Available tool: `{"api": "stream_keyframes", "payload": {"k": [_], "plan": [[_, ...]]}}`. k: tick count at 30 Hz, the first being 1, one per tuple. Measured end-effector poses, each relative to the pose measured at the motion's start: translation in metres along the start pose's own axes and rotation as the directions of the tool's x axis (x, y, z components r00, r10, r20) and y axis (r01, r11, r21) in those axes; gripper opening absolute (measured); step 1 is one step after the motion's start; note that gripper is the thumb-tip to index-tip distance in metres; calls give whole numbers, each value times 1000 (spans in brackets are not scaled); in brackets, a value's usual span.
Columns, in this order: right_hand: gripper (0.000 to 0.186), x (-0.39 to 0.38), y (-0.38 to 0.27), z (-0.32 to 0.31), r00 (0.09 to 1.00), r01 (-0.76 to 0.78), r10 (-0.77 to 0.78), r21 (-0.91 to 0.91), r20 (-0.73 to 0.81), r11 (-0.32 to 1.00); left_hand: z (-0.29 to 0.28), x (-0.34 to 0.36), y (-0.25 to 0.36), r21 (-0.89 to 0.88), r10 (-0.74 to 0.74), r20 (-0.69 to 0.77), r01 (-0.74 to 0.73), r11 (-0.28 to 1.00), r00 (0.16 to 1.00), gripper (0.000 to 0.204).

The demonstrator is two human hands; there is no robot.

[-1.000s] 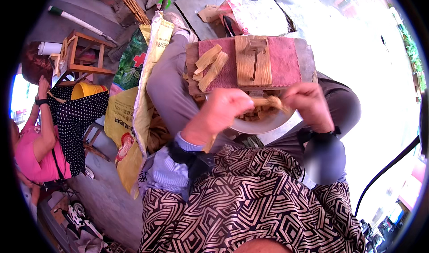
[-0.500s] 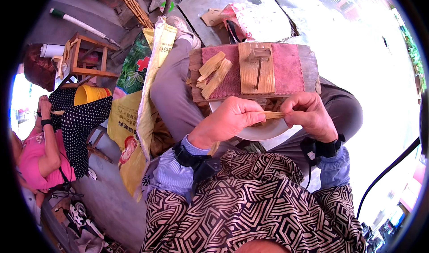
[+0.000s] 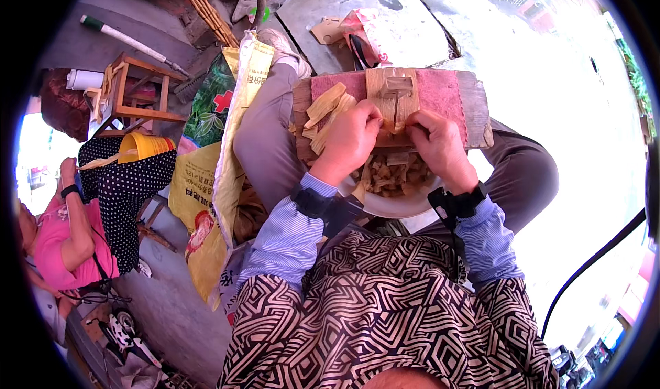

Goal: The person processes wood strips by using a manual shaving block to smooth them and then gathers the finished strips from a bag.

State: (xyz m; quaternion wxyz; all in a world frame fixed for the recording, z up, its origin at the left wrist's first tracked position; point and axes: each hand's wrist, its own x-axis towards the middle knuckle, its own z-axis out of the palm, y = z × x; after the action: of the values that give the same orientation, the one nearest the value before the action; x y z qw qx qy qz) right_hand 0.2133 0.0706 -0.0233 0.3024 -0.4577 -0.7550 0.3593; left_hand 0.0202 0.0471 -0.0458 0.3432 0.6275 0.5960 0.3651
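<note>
A short pale-yellow dried strip (image 3: 392, 125) stretches between my two hands, low on an upright-grained wooden block (image 3: 407, 105). My left hand (image 3: 352, 138) pinches its left end, and my right hand (image 3: 442, 145) has its fingers closed at the right end. Just above the strip, a metal fitting (image 3: 398, 86) with a thin bar is fixed on the block. Under it lies a red cloth (image 3: 438, 100) over a worn wooden board (image 3: 474, 117). Several longer dried strips (image 3: 326, 104) rest on the cloth's left side. Below the board, a white bowl (image 3: 385, 207) holds many small cut pieces (image 3: 395, 176).
A yellow printed sack (image 3: 196, 176) stands by my left leg. Farther left, a person in pink (image 3: 79, 234) handles a strip beside a yellow bucket (image 3: 141, 148). A wooden stool (image 3: 148, 96) stands behind. Beyond the board lies a red-and-white bag (image 3: 364, 35).
Both my hands have moved up and away from me, from above the bowl to the block, carrying the strip. The bowl's pieces now show. The other person's strip has shifted toward the bucket.
</note>
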Motion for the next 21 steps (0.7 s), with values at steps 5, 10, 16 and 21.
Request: {"api": "stream_keyframes", "payload": {"k": [5,10,16,21], "plan": [[12,-12,-1,-8,995,84,-78,-114,53,990,-10,-20,-8,290,-24,-165,72,954,986,6],[19,-25,-29,-12,951,278,-286,-79,-115,957,-7,-37,17,-201,-187,128,210,957,974,10],[25,-22,-14,-7,990,-34,-4,-272,-138,962,-4,-46,54,-463,-229,583,551,694,779,24],[15,-44,-35,-13,840,-311,149,238,522,920,-20,-28,26,-482,-6,560,332,811,828,24]]}}
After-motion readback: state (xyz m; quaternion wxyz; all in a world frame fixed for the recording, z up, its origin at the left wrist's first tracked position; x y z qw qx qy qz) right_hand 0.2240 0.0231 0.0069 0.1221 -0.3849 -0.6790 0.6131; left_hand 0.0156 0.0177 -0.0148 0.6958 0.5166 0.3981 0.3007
